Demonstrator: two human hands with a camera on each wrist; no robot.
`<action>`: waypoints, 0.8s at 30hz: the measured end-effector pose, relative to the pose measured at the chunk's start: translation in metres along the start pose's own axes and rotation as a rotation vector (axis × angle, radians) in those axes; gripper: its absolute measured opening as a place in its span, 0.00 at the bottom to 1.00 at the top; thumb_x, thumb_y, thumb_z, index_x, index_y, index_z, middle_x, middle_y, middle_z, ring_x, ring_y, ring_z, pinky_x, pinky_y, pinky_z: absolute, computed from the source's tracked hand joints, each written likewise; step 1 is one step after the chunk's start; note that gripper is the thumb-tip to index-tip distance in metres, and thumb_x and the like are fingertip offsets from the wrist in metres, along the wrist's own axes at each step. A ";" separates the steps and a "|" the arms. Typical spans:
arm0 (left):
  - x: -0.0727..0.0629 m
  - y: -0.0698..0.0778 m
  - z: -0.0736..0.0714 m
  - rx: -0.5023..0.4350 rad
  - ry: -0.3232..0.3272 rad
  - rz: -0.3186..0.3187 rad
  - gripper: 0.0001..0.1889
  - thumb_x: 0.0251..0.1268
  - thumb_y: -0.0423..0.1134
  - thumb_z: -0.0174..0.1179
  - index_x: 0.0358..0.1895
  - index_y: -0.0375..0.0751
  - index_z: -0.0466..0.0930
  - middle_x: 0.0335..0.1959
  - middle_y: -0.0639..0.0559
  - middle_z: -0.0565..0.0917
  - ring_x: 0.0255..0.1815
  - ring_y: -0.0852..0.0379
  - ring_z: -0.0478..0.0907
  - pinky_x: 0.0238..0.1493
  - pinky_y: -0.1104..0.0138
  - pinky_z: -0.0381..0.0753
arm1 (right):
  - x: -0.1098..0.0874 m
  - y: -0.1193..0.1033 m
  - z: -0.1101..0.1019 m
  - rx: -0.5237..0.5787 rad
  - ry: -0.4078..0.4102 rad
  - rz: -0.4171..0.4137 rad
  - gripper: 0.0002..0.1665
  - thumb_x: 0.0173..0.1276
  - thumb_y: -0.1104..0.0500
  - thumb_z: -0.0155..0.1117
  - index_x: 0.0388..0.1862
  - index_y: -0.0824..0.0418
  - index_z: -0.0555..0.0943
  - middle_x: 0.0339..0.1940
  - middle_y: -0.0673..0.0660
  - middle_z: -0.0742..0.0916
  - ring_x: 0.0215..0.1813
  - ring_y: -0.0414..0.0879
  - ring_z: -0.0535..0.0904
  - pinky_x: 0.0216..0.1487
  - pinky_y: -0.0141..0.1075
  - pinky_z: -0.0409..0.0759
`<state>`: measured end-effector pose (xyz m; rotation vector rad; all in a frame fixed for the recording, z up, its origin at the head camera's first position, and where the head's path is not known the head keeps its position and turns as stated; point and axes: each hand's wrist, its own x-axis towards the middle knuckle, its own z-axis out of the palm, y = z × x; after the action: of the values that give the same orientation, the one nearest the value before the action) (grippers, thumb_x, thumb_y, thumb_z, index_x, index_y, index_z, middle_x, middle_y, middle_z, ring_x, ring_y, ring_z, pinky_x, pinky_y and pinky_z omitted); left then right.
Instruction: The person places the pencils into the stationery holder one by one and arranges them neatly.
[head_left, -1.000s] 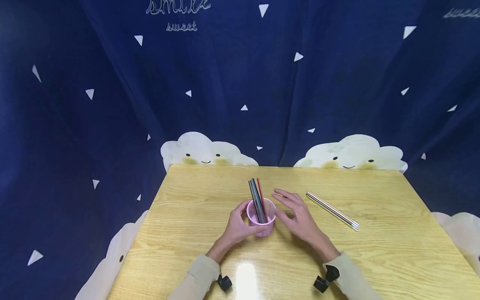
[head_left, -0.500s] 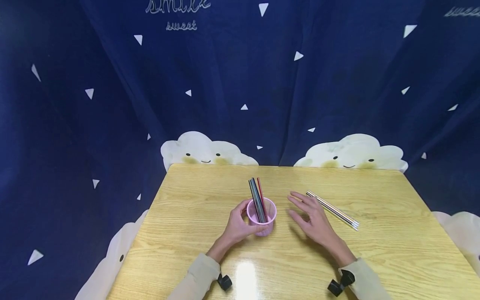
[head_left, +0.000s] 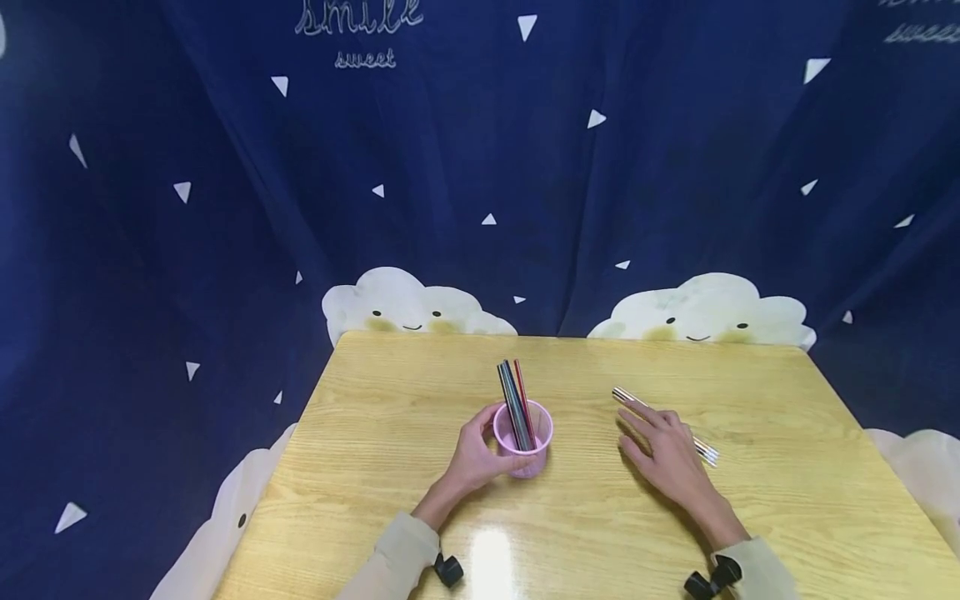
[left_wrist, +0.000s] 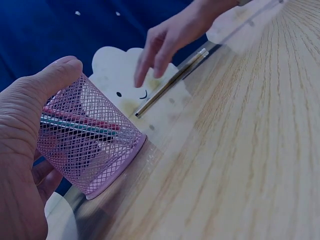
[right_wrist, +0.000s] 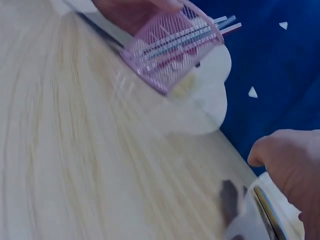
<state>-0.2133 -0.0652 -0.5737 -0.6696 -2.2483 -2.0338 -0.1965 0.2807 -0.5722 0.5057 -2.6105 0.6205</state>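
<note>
My left hand [head_left: 472, 454] holds a pink mesh pencil cup [head_left: 531, 468], its thumb across the front and its fingers round the left side. The cup stands upright on the table with several dark pencils and a red one [head_left: 519, 387] leaning in it. Over to the right, my right hand [head_left: 666, 457] hovers above several pencils [head_left: 706, 452] lying side by side, its fingers spread and slightly bent. In the left wrist view, a gap shows between those fingers and the pencils [left_wrist: 172, 82]. In the head view the hand hides the pencils' middle.
The wooden table [head_left: 390, 392] has a back edge against a dark blue curtain [head_left: 450, 167] with white triangles and clouds. Light glares off the tabletop near its front. A small black device [head_left: 448, 571] sits on each wrist.
My right hand has moved right, away from beside the cup to above the pencils on the table. The left hand and the cup have stayed in place.
</note>
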 end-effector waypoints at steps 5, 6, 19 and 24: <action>0.000 -0.001 0.000 0.003 0.006 -0.004 0.46 0.40 0.34 0.86 0.70 0.39 0.75 0.61 0.44 0.84 0.61 0.44 0.82 0.67 0.48 0.80 | -0.005 0.015 0.001 -0.066 -0.005 0.020 0.25 0.70 0.57 0.70 0.65 0.61 0.84 0.68 0.61 0.82 0.56 0.63 0.75 0.46 0.58 0.71; 0.000 -0.001 0.000 0.004 0.008 -0.007 0.46 0.40 0.34 0.86 0.70 0.39 0.76 0.61 0.44 0.84 0.61 0.44 0.82 0.67 0.48 0.80 | -0.006 0.017 0.002 -0.078 -0.007 0.021 0.25 0.70 0.57 0.70 0.65 0.61 0.84 0.68 0.62 0.83 0.56 0.64 0.75 0.46 0.59 0.71; -0.001 -0.001 0.001 0.022 0.010 -0.013 0.46 0.39 0.34 0.85 0.70 0.38 0.75 0.61 0.46 0.84 0.60 0.49 0.82 0.65 0.59 0.82 | -0.012 0.021 0.006 -0.166 -0.033 0.014 0.23 0.73 0.55 0.67 0.64 0.61 0.84 0.66 0.61 0.84 0.58 0.63 0.77 0.49 0.58 0.72; -0.001 -0.001 0.001 0.014 0.006 -0.020 0.47 0.40 0.34 0.85 0.70 0.39 0.75 0.61 0.46 0.84 0.60 0.49 0.82 0.66 0.59 0.82 | -0.011 0.020 0.006 -0.150 -0.037 0.016 0.22 0.73 0.56 0.67 0.62 0.61 0.85 0.65 0.61 0.84 0.58 0.63 0.76 0.48 0.57 0.71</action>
<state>-0.2127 -0.0650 -0.5750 -0.6416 -2.2733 -2.0236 -0.1975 0.2967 -0.5888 0.4536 -2.6725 0.4202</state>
